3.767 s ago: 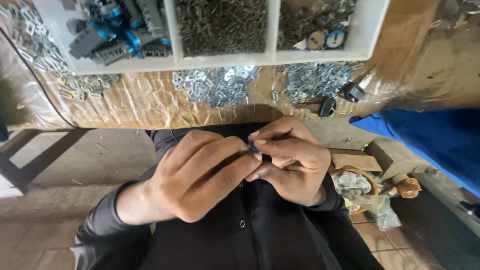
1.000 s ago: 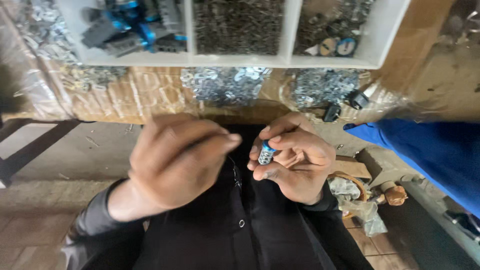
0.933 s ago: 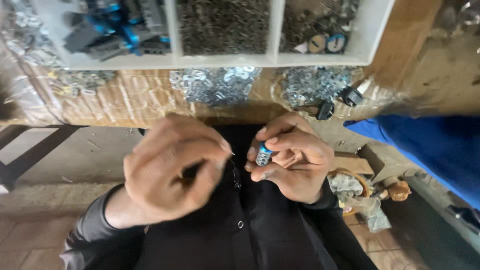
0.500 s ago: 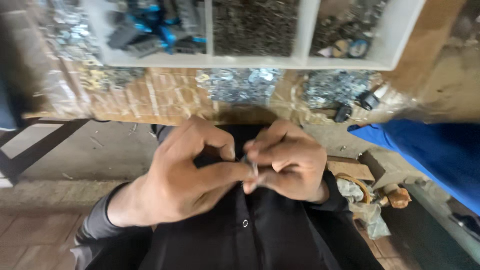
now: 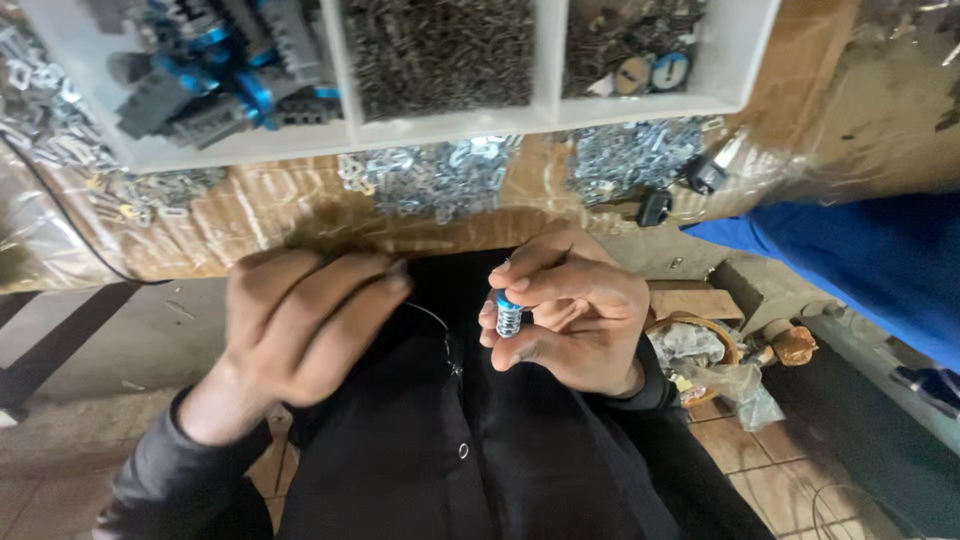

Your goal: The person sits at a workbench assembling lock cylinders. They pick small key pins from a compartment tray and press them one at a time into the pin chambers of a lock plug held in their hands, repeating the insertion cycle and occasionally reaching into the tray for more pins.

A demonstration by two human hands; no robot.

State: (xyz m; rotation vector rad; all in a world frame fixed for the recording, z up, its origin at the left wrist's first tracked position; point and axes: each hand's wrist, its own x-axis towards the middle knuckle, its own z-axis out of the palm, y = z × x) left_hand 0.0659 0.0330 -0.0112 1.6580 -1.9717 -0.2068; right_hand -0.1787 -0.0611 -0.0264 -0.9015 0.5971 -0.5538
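Bright metal, matt plastic and dark cloth at a wooden worktop [image 5: 250, 215].

In the right hand [image 5: 575, 310], a small coiled spring [image 5: 509, 320] of shiny wire metal sits under a glossy blue plastic cap [image 5: 509, 300]; the left hand [image 5: 300, 320] is blurred. The white divided tray [image 5: 340, 70] looks like smooth matt plastic, its bays holding dull grey-and-blue plastic parts [image 5: 215, 70] and dark, rough-looking small metal pieces [image 5: 440, 55]. Loose bright metal stampings [image 5: 430, 175] glint on the worktop's grained wood, which is wrapped in crinkled glossy clear film. The black garment [image 5: 460, 440] is smooth matt cloth; the blue sleeve [image 5: 860, 270] nearby is matt fabric.
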